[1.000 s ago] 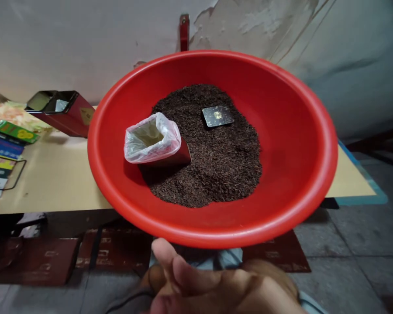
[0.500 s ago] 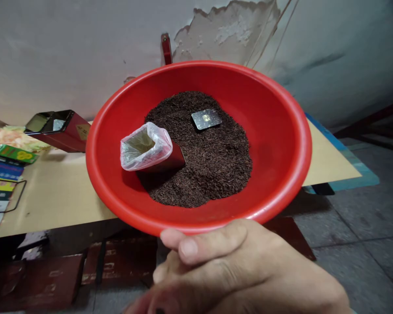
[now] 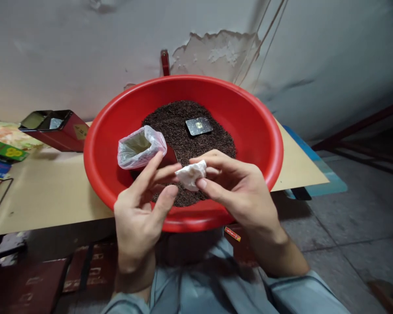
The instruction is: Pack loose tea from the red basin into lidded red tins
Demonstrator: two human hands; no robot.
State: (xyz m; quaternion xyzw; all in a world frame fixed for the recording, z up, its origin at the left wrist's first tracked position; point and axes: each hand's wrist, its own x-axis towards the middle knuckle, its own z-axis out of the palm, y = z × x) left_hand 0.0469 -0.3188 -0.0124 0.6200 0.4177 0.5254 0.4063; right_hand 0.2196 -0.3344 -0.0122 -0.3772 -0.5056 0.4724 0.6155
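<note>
Between thumb and fingers, my right hand (image 3: 239, 187) pinches a crumpled white tissue (image 3: 191, 175). My left hand (image 3: 142, 209) is open beside it, fingers and thumb apart, fingertips close to the tissue's left side. Both hands are over the near part of a large red basin (image 3: 258, 144). Dark loose tea leaves (image 3: 170, 113) lie heaped inside. On the heap, a tin lined with a clear plastic bag (image 3: 142, 146) leans with its mouth to the left, partly behind my left fingers. A dark tin lid (image 3: 199, 126) rests flat on the leaves farther back.
The basin stands on a tan-topped table (image 3: 52, 187) against a peeling wall (image 3: 216, 50). Left of it is another red tin (image 3: 60, 131), mouth tilted left, near a green box (image 3: 6, 150). Dark red wooden furniture (image 3: 26, 283) sits below the table's front edge.
Both hands now show over the basin, with the tissue in the right one; earlier, hands were clasped at the near rim. The view has shifted, and the basin sits slightly lower and smaller.
</note>
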